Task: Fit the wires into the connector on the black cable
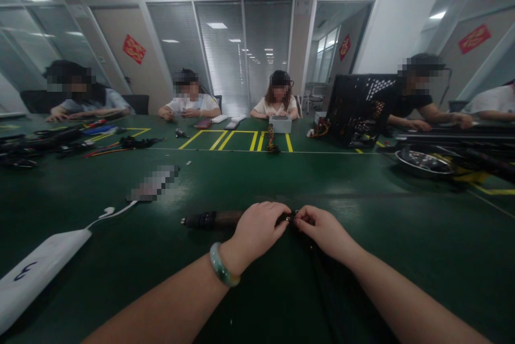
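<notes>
A dark, cylindrical electric screwdriver point(223, 219) lies on the green table, its narrow metal tip pointing left. My left hand point(257, 228), with a jade-coloured bracelet point(222, 264) on the wrist, is closed over its rear part. Just to the right, my right hand point(324, 228) pinches a small dark piece that looks like a cable plug, close against the tool's tail end. A bit of gold-coloured metal point(288, 218) shows between the two hands. From under the right hand a dark cable point(311, 247) trails toward me. Fingers hide most of the joint.
A white power bank-like block point(44, 263) marked 3 has a white cord to a blurred phone-like item point(155, 183). Wire bundles point(129, 143) lie far left. Across stand a grey box point(280, 123), a black computer case point(356, 110) and a metal bowl point(424, 161). Several people sit opposite.
</notes>
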The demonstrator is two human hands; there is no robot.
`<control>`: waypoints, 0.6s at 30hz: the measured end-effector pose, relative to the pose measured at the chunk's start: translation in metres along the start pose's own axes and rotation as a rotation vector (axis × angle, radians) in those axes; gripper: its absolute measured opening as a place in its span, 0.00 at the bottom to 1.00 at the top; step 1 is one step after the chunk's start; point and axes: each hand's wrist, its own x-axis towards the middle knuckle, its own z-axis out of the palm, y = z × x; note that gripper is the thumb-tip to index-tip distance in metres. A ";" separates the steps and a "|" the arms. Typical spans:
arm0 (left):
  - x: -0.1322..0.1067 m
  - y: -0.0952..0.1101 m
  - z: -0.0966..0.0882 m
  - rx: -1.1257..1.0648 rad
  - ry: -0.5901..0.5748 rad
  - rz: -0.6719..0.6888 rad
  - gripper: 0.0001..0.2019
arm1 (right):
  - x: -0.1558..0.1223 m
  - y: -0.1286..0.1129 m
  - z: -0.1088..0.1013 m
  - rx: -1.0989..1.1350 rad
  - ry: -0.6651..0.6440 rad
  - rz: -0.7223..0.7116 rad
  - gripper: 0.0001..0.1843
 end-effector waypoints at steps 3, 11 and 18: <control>0.000 0.002 -0.001 0.016 -0.003 -0.009 0.09 | 0.001 0.002 0.000 0.002 -0.018 0.012 0.08; 0.000 0.002 -0.004 -0.006 0.018 0.044 0.09 | -0.001 -0.002 -0.002 -0.013 -0.014 0.009 0.07; 0.000 0.002 -0.002 0.010 0.015 0.014 0.07 | 0.001 0.002 -0.001 0.007 -0.025 0.010 0.08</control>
